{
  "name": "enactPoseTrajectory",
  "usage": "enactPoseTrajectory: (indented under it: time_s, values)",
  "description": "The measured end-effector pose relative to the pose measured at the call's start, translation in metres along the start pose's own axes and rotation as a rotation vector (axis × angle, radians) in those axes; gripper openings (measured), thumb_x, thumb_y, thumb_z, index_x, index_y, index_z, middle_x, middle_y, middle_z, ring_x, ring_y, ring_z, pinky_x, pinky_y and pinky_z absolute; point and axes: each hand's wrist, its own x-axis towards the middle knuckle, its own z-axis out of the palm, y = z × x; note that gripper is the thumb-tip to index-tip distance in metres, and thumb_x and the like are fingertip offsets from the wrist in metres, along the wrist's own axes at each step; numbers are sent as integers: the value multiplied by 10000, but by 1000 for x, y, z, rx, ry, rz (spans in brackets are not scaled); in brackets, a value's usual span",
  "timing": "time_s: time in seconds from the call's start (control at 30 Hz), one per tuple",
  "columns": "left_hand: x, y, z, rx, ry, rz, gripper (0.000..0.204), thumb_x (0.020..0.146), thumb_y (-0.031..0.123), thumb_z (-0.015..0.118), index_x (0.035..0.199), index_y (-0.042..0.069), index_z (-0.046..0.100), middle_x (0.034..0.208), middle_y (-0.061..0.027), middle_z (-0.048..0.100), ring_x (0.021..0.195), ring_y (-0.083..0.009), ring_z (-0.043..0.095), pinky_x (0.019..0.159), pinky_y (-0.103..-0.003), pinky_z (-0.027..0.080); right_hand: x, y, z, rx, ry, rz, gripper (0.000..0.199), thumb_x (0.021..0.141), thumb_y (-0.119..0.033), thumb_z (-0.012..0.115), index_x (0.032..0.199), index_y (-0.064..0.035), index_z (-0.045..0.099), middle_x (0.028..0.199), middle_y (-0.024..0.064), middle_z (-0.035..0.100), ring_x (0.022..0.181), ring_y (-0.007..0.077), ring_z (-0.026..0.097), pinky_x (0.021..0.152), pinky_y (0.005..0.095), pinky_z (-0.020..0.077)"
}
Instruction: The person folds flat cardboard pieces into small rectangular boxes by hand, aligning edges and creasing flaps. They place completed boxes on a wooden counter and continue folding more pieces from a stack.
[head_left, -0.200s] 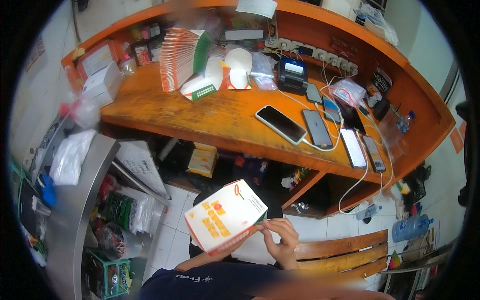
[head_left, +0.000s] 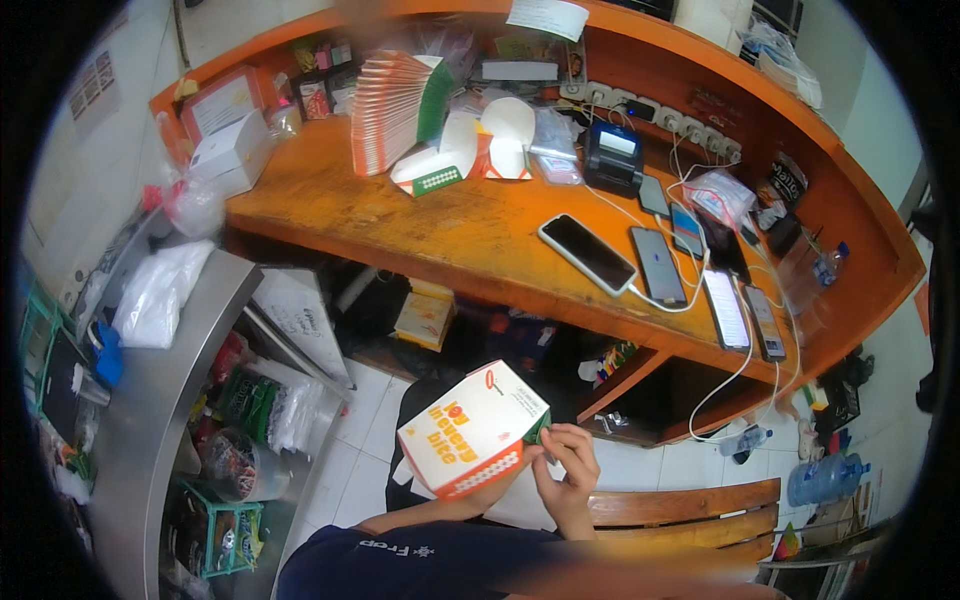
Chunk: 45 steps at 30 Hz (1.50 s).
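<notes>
White carton [head_left: 468, 428], orange-printed face up, dotted red side [head_left: 482, 473], green end flap [head_left: 537, 429], aslant in left hand [head_left: 503, 488]

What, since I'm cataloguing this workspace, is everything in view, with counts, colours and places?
Carton: 1, white-orange-green, lower centre
Desk: 1, orange, ahead
Flattened cartons: one stack, orange-white-green, desk's left half
Small box: 1, white, desk's left end
Phones: at least six, mixed, desk's right
Printer: 1, black, beside phones
Sockets: several, white, desk's back
Steel table: 1, grey, left
Plastic bundle: 1, white, on steel table
Bench: 1, brown, lower right
Large bottle: 1, blue, far right
Smaller clutter: uncounted, mixed, throughout
Shirt: 1, dark blue, bottom
Left hand: 1, mostly hidden beneath carton
Right hand: 1, at carton's green flap
</notes>
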Motion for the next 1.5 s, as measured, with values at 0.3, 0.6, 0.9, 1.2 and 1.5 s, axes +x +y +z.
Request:
enactPoseTrajectory:
  time_s: [0.3, 0.6, 0.9, 1.2, 1.5]
  values:
    - [-14, -26, 16, 231, 22, 285, 416, 869, 54, 628, 1256, -9, 491, 1197, -143, 553, 1085, -237, 556, 912, -352, 440, -8, 5, 1, -59, 12, 98, 388, 693, 58, 718, 1069, -35, 690, 912, 112, 609, 871, 223, 600, 713, 284, 486]
    - [-11, -41, 47, 73, -471, -37, 512, 877, 114, 602, 1304, -96, 411, 1219, -225, 541, 1141, -349, 523, 970, -417, 410, -41, 61, -5, -242, 77, 548, 164, 804, -72, 644, 965, -41, 646, 890, 158, 577, 794, 338, 605, 649, 397, 494]
    - [-63, -85, 73, 325, -558, 184, 239, 741, 221, 765, 889, 63, 662, 837, -110, 592, 765, -255, 572, 670, -357, 450, -111, 106, -49, -81, -173, 784, 375, 754, -36, 637, 1123, 15, 598, 950, 210, 629, 840, 336, 642, 716, 396, 535]
    - [-78, -100, 74, 72, -307, -31, 134, 864, 78, 616, 756, 1, 594, 685, -70, 504, 604, -166, 474, 551, -299, 370, -130, 96, -64, 539, 2, 1332, 285, 827, -112, 724, 1062, 33, 655, 951, 103, 679, 819, 133, 649, 671, 237, 569]
    - [-79, -132, 79, -371, -357, -632, 149, 945, 117, 548, 1017, -11, 568, 882, -47, 612, 780, -95, 575, 679, -210, 445, -129, 91, -54, 141, -124, 978, 188, 771, -87, 748, 891, 35, 670, 784, 120, 696, 701, 123, 659, 617, 251, 525]
